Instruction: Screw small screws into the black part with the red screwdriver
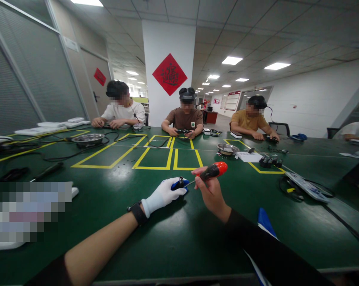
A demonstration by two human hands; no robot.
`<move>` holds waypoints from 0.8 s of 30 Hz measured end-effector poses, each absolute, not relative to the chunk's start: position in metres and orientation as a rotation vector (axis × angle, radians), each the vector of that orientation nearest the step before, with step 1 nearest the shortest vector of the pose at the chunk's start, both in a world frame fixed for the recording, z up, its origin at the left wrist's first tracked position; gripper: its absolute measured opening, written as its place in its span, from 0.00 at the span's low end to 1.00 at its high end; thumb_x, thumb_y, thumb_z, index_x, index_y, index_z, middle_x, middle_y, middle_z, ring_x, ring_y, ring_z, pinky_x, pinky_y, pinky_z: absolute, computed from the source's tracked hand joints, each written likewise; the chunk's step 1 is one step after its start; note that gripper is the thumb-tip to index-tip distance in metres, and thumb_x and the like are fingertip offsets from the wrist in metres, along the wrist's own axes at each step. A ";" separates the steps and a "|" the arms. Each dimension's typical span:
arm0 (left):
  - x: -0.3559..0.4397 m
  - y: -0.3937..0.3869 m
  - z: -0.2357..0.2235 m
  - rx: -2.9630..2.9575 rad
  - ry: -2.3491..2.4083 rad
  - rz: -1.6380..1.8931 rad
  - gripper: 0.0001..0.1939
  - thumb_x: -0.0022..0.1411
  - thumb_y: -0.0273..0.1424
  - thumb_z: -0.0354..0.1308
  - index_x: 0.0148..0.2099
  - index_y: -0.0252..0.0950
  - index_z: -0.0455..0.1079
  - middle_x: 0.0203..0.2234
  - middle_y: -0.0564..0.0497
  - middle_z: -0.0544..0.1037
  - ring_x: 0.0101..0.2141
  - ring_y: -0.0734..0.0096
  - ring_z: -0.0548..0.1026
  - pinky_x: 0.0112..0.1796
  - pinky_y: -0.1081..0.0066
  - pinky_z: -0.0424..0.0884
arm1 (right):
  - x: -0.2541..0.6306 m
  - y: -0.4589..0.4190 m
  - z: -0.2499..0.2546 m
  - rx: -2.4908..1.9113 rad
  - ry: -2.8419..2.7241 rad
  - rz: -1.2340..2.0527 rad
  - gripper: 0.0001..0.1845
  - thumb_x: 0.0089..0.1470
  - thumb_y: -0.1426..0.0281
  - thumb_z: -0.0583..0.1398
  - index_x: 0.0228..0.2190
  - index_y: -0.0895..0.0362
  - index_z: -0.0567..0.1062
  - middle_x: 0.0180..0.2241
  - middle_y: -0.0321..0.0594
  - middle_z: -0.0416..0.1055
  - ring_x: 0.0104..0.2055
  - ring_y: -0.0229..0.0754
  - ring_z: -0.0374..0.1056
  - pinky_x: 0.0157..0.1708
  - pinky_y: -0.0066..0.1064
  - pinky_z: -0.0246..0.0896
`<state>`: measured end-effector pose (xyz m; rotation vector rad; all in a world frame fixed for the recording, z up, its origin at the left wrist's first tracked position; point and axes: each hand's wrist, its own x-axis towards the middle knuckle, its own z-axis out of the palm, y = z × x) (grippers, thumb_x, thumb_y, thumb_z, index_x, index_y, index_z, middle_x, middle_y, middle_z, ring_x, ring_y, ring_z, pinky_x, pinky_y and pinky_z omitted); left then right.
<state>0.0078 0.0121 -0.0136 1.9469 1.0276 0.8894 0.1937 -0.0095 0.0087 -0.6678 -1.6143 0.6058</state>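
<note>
My left hand [163, 195], in a white glove with blue on the fingers, is closed around a small dark part with a metal cylindrical tip [181, 181] pointing up. My bare right hand [211, 195] grips a screwdriver [217, 170] by its red and black handle, tilted down to the left. Its thin shaft reaches the part in my left hand; the exact contact of the tip is too small to make out. Both hands are just above the green table [167, 238].
Metal bowls stand at right [228, 149] and left. Several black blocks [270, 160] lie by white paper [248, 157]. At right lies a power strip [309, 186] with cables; a blue-and-white cloth item [266, 222] lies by my right forearm. Several people work around the table.
</note>
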 end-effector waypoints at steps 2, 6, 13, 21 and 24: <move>0.008 0.012 -0.015 1.915 1.035 0.880 0.16 0.58 0.42 0.56 0.39 0.32 0.68 0.21 0.56 0.67 0.19 0.78 0.62 0.20 0.77 0.58 | 0.193 -0.010 0.010 -0.653 -1.574 0.680 0.09 0.56 0.66 0.59 0.39 0.55 0.70 0.42 0.41 0.72 0.22 0.31 0.64 0.22 0.27 0.61; 0.008 0.010 -0.014 1.885 1.034 0.872 0.17 0.58 0.42 0.56 0.40 0.32 0.67 0.21 0.57 0.67 0.18 0.78 0.62 0.20 0.77 0.58 | 0.189 -0.010 0.014 -0.553 -1.444 0.917 0.11 0.54 0.67 0.61 0.39 0.53 0.67 0.35 0.35 0.74 0.16 0.30 0.63 0.16 0.25 0.58; 0.009 0.009 -0.011 1.966 1.059 0.913 0.16 0.59 0.41 0.55 0.39 0.32 0.69 0.23 0.55 0.69 0.22 0.76 0.64 0.25 0.76 0.61 | 0.188 -0.009 0.018 -0.537 -1.384 0.987 0.18 0.58 0.66 0.56 0.50 0.53 0.65 0.44 0.42 0.71 0.26 0.35 0.69 0.31 0.32 0.68; 0.008 0.010 -0.009 2.028 1.063 0.902 0.15 0.59 0.40 0.55 0.40 0.32 0.70 0.24 0.55 0.70 0.24 0.74 0.65 0.28 0.74 0.62 | 0.190 -0.009 0.020 -0.586 -1.459 0.758 0.14 0.47 0.70 0.66 0.34 0.54 0.68 0.42 0.39 0.71 0.39 0.40 0.69 0.43 0.35 0.65; 0.008 0.009 -0.009 2.043 1.071 0.916 0.15 0.59 0.39 0.55 0.39 0.32 0.70 0.25 0.54 0.71 0.26 0.73 0.66 0.30 0.74 0.63 | 0.188 -0.010 0.021 -0.474 -1.484 0.905 0.12 0.51 0.70 0.63 0.31 0.53 0.62 0.31 0.34 0.72 0.35 0.40 0.71 0.41 0.36 0.65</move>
